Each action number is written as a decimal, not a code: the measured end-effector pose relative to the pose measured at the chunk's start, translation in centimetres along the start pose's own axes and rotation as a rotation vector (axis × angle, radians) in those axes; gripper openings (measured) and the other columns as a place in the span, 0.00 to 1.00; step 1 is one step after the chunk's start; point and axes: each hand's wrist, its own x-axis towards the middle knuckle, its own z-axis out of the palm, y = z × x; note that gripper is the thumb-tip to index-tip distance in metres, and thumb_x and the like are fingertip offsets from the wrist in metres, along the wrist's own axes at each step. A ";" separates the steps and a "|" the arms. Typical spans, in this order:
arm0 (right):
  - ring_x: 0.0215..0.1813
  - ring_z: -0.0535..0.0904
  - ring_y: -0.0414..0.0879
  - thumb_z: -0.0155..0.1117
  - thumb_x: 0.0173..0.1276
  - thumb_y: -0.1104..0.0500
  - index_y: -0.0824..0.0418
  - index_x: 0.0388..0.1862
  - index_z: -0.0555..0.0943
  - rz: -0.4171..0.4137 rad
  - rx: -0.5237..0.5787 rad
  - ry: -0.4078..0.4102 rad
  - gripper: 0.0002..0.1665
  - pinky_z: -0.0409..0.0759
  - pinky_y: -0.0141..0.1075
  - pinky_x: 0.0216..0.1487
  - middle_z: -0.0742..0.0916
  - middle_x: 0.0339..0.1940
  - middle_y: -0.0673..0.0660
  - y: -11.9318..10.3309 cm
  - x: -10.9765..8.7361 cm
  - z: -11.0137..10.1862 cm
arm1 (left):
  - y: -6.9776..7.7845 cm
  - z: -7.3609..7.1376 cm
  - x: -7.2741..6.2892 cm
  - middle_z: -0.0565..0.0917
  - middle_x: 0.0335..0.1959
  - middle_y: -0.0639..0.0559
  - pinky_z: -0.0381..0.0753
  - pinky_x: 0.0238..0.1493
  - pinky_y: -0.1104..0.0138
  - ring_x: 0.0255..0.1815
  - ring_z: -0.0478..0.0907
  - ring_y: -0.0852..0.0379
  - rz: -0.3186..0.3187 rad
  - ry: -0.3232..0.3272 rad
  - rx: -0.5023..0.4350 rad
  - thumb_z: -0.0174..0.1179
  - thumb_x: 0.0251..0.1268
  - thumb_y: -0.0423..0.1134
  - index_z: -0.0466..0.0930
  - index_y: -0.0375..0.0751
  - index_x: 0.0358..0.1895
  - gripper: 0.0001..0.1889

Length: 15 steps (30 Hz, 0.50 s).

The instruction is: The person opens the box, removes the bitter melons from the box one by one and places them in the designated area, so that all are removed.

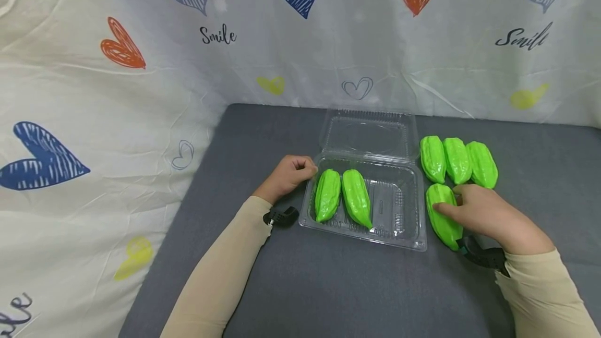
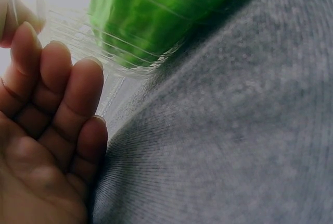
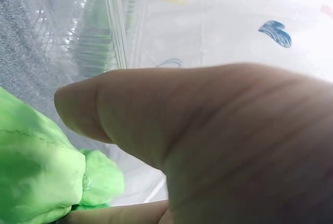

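Observation:
My left hand (image 1: 293, 173) pinches the left rim of a hinged clear plastic container (image 1: 396, 207), its fingers curled at the edge. Two bright green ridged bitter melons lie side by side inside: one on the left (image 1: 327, 197), the other (image 1: 357, 198) near the middle. To the right of the container, my right hand (image 1: 488, 215) holds another green bitter melon (image 1: 440, 226), thumb across its top and fingers at its far side. The right wrist view shows the thumb (image 3: 135, 107) stretched over the end of this melon (image 3: 41, 166).
Behind my right hand, three more green bitter melons (image 1: 456, 160) lie in a row. The container's lid (image 1: 371, 134) is folded back toward the curtain (image 1: 319, 56), which is printed with hearts. Grey cloth (image 1: 338, 291) covers the table.

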 end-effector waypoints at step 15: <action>0.28 0.70 0.49 0.61 0.77 0.38 0.59 0.26 0.70 0.056 -0.014 -0.019 0.30 0.69 0.43 0.31 0.72 0.23 0.53 -0.5 -0.7 -0.8 | -0.2 0.0 0.0 0.78 0.28 0.54 0.73 0.42 0.63 0.31 0.72 0.55 0.023 -0.007 -0.010 0.59 0.76 0.29 0.77 0.39 0.21 0.18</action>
